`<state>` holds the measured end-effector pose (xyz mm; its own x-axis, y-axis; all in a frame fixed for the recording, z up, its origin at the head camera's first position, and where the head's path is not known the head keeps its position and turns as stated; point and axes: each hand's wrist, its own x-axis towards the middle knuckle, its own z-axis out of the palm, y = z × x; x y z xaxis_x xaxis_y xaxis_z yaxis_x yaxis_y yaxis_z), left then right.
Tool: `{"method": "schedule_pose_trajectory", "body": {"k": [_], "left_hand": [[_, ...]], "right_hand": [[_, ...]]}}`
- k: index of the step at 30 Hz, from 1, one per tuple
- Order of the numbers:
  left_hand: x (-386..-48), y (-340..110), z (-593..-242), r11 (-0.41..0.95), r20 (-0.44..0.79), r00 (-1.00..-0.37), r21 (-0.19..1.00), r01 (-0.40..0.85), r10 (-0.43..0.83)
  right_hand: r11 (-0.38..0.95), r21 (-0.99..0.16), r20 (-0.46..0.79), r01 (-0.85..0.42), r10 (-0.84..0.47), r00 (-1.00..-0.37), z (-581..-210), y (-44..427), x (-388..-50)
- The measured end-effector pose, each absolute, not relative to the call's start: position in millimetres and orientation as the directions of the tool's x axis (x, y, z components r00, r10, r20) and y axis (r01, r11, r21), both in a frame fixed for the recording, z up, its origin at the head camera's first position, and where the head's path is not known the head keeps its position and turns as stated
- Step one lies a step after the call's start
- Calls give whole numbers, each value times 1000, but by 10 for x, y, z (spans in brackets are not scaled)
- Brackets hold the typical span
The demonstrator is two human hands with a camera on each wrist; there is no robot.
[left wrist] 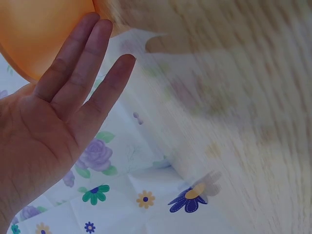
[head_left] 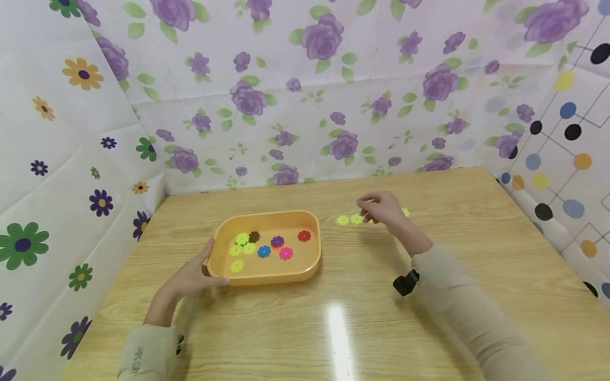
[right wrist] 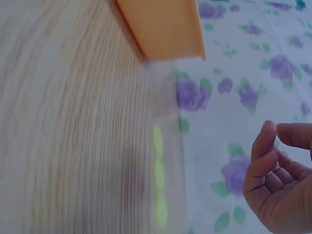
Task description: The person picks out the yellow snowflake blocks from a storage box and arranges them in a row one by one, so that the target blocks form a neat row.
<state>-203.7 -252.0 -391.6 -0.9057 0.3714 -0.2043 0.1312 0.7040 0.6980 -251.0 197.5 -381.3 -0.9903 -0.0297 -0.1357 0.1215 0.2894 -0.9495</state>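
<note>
My left hand (head_left: 188,275) rests against the left end of an orange basin (head_left: 312,272), its thumb along the front rim. The left wrist view shows straight fingers of that hand (left wrist: 58,97) beside the basin's outer wall (left wrist: 34,34). Above a row of yellow-green flower pieces (head_left: 342,220) hovers my right hand (head_left: 383,209), hiding part of the row. Its fingers are curled, the thumb tip close to the index tip, and no piece shows between them in the right wrist view, where the hand (right wrist: 282,185) is right of the row (right wrist: 159,175).
Inside the basin lie several yellow-green flower pieces (head_left: 236,266) and a blue (head_left: 264,251), a pink (head_left: 286,253), a purple (head_left: 277,242), a red (head_left: 304,236) and a dark brown one (head_left: 254,236). Flower-patterned sheets (head_left: 286,106) stand behind and beside the wooden table (head_left: 267,328).
</note>
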Motion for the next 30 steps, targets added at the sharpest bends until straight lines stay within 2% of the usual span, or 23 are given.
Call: {"method": "schedule_pose_trajectory", "body": {"k": [15,30], "left_hand": [[-2062,-2566,-3944,714,-194,-911,686,139,364],[-2051,-2542,-3961,716,-168,-913,678,167,373]], "right_hand": [[291,-955,-98,63,-105,-990,-3673,1065,-2481],[266,-962,-108,59,-171,-979,-3714,596,-2468]]}}
